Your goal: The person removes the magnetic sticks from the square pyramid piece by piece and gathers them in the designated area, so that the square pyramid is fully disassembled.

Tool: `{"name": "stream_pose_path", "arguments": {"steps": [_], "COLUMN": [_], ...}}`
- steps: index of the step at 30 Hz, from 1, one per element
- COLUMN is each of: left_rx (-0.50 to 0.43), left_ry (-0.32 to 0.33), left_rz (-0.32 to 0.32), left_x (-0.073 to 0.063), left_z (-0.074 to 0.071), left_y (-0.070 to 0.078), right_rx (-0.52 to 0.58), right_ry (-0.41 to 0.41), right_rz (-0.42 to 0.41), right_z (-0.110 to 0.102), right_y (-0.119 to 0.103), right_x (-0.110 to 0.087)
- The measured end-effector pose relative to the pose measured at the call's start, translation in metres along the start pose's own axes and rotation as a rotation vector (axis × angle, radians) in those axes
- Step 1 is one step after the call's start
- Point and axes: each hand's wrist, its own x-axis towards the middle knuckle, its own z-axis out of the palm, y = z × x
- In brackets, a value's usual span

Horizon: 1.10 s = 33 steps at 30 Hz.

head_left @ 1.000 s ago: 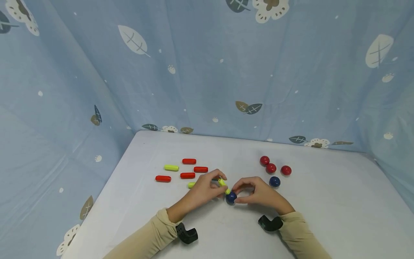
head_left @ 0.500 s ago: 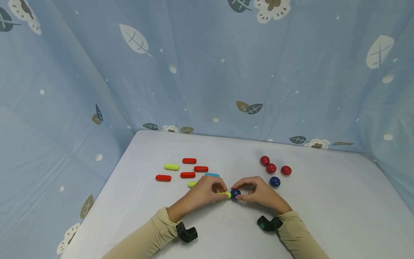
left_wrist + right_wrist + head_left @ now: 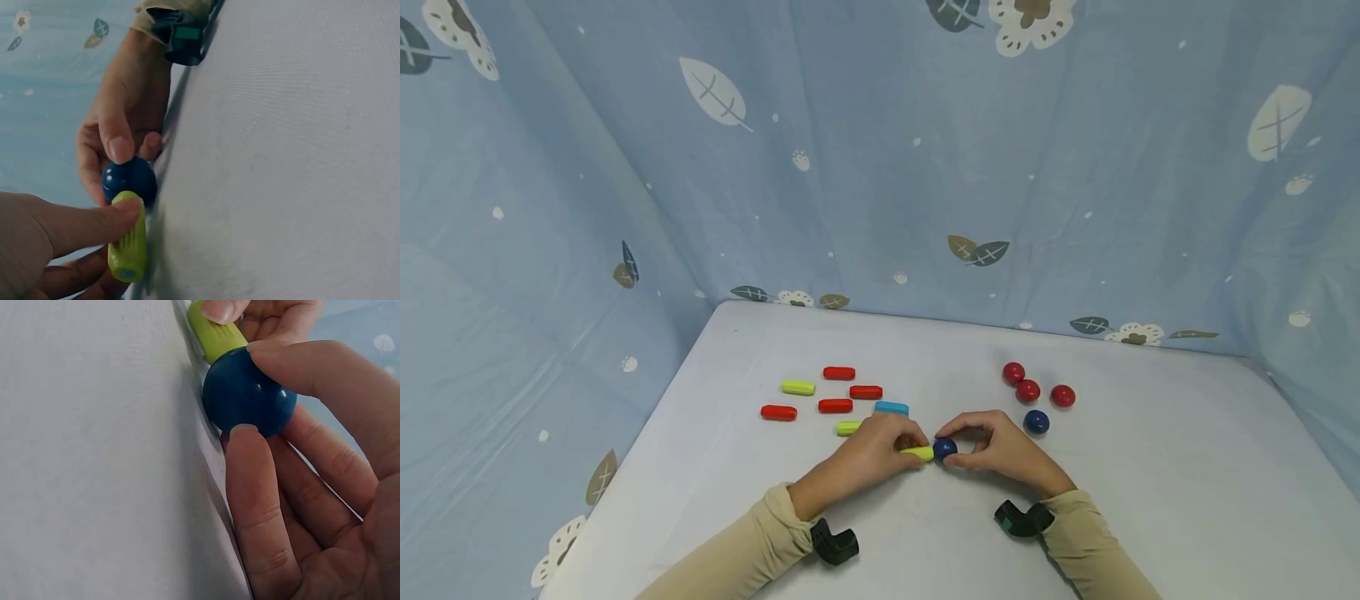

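Observation:
My left hand (image 3: pixel 874 450) pinches a yellow-green rod (image 3: pixel 919 453) between thumb and fingers, low over the white table. Grooves run along the rod in the left wrist view, where its near end (image 3: pixel 127 274) shows a small socket. My right hand (image 3: pixel 1003 454) holds a glossy dark blue ball (image 3: pixel 945 450) by its fingertips. In the right wrist view the rod's far end meets the side of the ball (image 3: pixel 240 394). Rod and ball are in line, left to right. The left fingers hide part of the rod.
Left of the hands lie several red rods (image 3: pixel 835 406), a light blue rod (image 3: pixel 892 407) and two more yellow-green rods (image 3: pixel 798 387). Behind the right hand are three red balls (image 3: pixel 1027 391) and another blue ball (image 3: pixel 1037 422). A patterned blue curtain (image 3: pixel 880 167) encloses the table (image 3: pixel 1135 467).
The yellow-green rod has turned from slanting down onto the ball to lying level at its left side. The held ball has shifted slightly right, and the light blue rod has come into view.

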Motion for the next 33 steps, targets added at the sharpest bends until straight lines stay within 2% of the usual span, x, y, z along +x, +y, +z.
{"name": "stream_pose_path", "arguments": {"steps": [9,12,15,19,22,25,28,33], "left_rx": [0.083,0.139,0.2,0.244,0.273,0.298,0.313,0.316], "left_ry": [-0.008,0.035,0.115,0.226,0.269,0.282,0.279,0.258], "left_rz": [-0.007,-0.001,0.0,-0.063,-0.138,-0.196,-0.229,-0.251], "left_x": [-0.007,-0.014,-0.027,-0.049,-0.062,-0.071,-0.075,-0.076], "left_z": [-0.006,-0.017,-0.034,-0.057,-0.068,-0.074,-0.076,-0.076], "left_y": [0.001,-0.002,-0.009,-0.024,-0.036,-0.048,-0.055,-0.06], "right_rx": [-0.041,-0.052,-0.052,-0.05,-0.056,-0.058,-0.054,-0.055], "right_ry": [0.034,0.052,0.051,0.038,0.033,0.033,0.035,0.039], "right_rz": [0.014,0.025,0.028,0.035,0.051,0.058,0.062,0.071], "right_z": [-0.001,-0.002,-0.003,-0.004,-0.005,-0.005,-0.005,-0.002], "right_y": [0.004,0.005,0.005,0.003,0.002,0.001,0.001,0.001], "right_x": [-0.001,-0.002,-0.002,-0.001,0.0,0.0,0.0,-0.002]}}
